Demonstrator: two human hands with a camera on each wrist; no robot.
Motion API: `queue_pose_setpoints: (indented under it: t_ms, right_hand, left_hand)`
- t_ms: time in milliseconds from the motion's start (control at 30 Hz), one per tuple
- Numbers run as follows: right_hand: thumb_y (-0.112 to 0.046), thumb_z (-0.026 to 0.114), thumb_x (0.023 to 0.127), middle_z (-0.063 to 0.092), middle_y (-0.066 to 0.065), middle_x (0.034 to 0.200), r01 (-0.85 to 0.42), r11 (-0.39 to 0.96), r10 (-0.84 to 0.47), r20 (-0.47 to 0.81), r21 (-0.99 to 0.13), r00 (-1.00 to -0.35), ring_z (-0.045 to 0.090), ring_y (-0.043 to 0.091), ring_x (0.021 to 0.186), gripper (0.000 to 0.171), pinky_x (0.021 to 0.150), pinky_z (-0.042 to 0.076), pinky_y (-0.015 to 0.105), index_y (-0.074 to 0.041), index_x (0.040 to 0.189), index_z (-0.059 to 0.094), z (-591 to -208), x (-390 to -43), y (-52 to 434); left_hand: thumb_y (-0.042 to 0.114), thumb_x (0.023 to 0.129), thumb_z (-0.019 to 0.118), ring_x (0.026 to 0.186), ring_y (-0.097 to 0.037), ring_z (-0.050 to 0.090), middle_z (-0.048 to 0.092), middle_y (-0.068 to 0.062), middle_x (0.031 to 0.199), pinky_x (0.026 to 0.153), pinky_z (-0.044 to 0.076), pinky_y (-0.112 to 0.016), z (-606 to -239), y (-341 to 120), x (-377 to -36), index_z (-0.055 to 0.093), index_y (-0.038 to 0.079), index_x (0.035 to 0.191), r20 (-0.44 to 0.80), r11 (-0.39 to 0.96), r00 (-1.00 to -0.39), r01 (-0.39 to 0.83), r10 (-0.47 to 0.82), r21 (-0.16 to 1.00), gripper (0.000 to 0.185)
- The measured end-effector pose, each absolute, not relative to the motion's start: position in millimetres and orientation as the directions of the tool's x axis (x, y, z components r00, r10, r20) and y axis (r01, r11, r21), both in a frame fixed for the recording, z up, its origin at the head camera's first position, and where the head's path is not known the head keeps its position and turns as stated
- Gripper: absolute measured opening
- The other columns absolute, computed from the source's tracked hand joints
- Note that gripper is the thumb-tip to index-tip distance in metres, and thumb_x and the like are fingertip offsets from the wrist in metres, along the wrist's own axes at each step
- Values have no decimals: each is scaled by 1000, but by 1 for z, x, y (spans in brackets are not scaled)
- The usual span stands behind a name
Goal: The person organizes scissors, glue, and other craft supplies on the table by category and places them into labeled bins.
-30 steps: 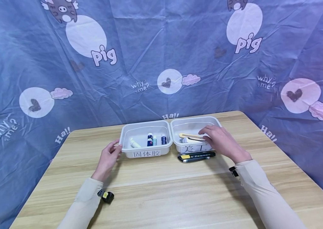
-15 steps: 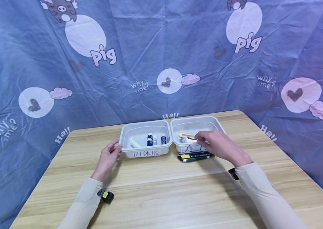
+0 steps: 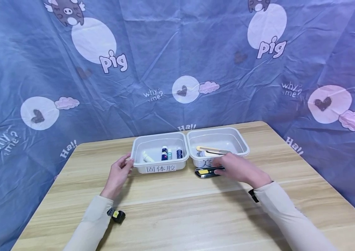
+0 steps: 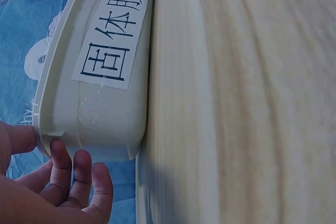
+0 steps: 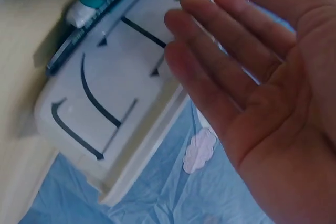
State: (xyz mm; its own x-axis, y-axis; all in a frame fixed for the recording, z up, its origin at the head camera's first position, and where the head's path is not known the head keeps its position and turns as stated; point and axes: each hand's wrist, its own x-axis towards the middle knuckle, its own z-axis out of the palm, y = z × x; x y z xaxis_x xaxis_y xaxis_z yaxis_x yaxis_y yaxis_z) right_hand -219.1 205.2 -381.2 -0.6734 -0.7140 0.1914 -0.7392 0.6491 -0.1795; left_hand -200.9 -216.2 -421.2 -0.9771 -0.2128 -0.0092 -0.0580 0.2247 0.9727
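Note:
At the left corner of a white plastic box point(image 3: 161, 168), my left hand point(image 3: 119, 174) pinches the rim between thumb and index finger; the other fingers curl loosely below. Several glue sticks point(image 3: 164, 153) lie inside this box. My right hand point(image 3: 238, 169) hovers at the front of a second white box point(image 3: 244, 150), its fingers extended in the right wrist view and its palm bare. Dark utility knives point(image 3: 205, 172) with a yellow slider lie along that box's front wall, partly hidden by the right hand. A yellow utility knife point(image 3: 204, 148) and others rest inside the second box.
Both boxes stand side by side near the back of the wooden table point(image 3: 177, 216), with Chinese labels on their fronts. A blue printed curtain point(image 3: 152, 42) hangs behind the table and along its sides.
My right hand has moved from over the second box forward and down to the dark utility knives in front of it. The left hand has stayed at its box rim.

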Motion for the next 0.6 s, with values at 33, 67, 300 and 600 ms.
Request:
queue_pose_setpoints:
  t_ms: [33, 67, 300, 600]
  right_hand:
    - [-10, 79, 87, 62, -16, 80, -739, 653, -713, 193, -164, -674, 56, 4, 72, 14, 67, 51, 32, -20, 84, 69, -382, -219, 204]
    - [-10, 79, 86, 61, -16, 78, -735, 661, -710, 191, -151, -677, 56, 4, 70, 17, 65, 51, 31, -21, 81, 67, -384, -218, 202]
    - [-7, 80, 82, 65, -8, 77, -715, 694, -695, 182, -82, -695, 60, 10, 69, 16, 62, 52, 35, -17, 79, 69, -391, -219, 196]
    - [-1, 81, 78, 64, -5, 79, -691, 716, -674, 162, -100, -721, 60, 12, 71, 18, 65, 54, 35, -14, 81, 69, -397, -220, 197]
  left_hand:
    - [20, 106, 58, 88, -15, 59, 64, -5, 107, 76, 55, -23, -421, -216, -201, 47, 2, 151, -8, 223, -977, -56, -211, 973, 50]
    - [20, 106, 58, 88, -15, 59, 64, -5, 106, 76, 55, -23, -422, -217, -201, 46, 2, 151, -5, 221, -978, -52, -210, 974, 50]
    - [20, 106, 58, 86, -14, 59, 64, -6, 106, 74, 55, -22, -422, -217, -200, 47, 2, 150, -9, 216, -976, -57, -216, 975, 49]
    - [21, 105, 58, 90, -14, 59, 64, -4, 105, 77, 55, -22, -421, -217, -201, 47, 2, 150, -11, 214, -976, -59, -218, 975, 50]
